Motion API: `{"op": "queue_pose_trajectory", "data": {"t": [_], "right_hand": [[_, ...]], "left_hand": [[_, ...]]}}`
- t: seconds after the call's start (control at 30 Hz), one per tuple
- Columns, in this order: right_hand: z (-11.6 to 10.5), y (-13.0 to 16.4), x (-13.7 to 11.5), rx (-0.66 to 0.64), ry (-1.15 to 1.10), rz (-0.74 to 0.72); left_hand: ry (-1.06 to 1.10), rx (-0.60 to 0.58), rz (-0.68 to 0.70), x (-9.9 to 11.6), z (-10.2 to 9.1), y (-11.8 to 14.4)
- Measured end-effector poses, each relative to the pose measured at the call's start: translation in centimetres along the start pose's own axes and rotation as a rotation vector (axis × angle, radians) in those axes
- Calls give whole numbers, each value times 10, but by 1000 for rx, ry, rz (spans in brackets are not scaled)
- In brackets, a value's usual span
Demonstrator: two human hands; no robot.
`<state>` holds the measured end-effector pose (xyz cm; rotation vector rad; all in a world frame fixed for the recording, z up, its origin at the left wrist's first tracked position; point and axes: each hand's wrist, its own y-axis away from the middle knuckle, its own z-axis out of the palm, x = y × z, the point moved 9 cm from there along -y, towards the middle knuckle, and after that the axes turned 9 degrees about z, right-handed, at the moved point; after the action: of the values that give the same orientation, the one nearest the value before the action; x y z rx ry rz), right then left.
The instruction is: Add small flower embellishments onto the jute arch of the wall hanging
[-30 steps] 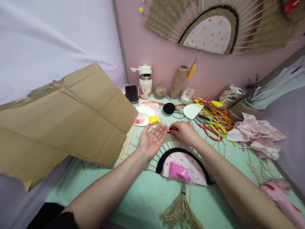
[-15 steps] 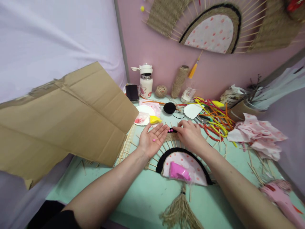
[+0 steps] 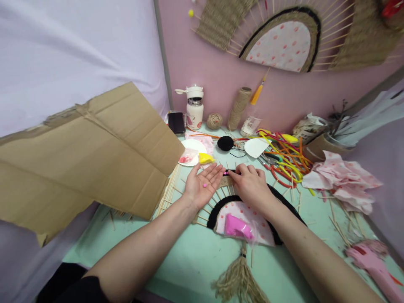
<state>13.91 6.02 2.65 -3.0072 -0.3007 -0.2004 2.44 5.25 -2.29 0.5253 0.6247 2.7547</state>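
A frayed twine tassel lies nearest, at the six o'clock of the fan-shaped piece, which rests on the table toward five o'clock from mid-view; its half-round base is pale cloth with reddish spots, partly covered by a bright pink packet and rimmed by a thick black arch; thin pale sticks radiate outward through a tan woven band to a black outer strip dotted pink near eleven o'clock; the left hand, toward ten-thirty, is palm-up and flat, bearing one pink ball; the right hand, at twelve, bends its fingers onto the strip, whether pinching anything I cannot tell; beyond, at eleven, sits a black oval.
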Motion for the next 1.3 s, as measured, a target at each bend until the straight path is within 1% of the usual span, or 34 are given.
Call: {"op": "queue_pose_trajectory", "data": {"t": [0.37,0.67,0.97,1.07,1.13,1.2,1.23,1.3], "right_hand": [[-1,1,-8,62,80,-52],[-2,0,-9,50,82,-61],[-3,1,-6,53,27,-40],[-17,2,0,120,-50,-18],[-34,5,5,194,-170,0],[-50,10,5,246,-327,-15],[-56,12,2,252,-403,-37],[-61,16,-9,218,-520,-97]], "left_hand": [[9,-6,4,1,1,0],[6,-7,8,2,1,0],[12,-13,2,1,2,0],[22,-26,2,1,3,0],[37,-59,-9,0,6,2],[53,-118,-35,-3,12,5],[57,-151,-52,-6,15,8],[54,-203,-89,-10,20,13]]}}
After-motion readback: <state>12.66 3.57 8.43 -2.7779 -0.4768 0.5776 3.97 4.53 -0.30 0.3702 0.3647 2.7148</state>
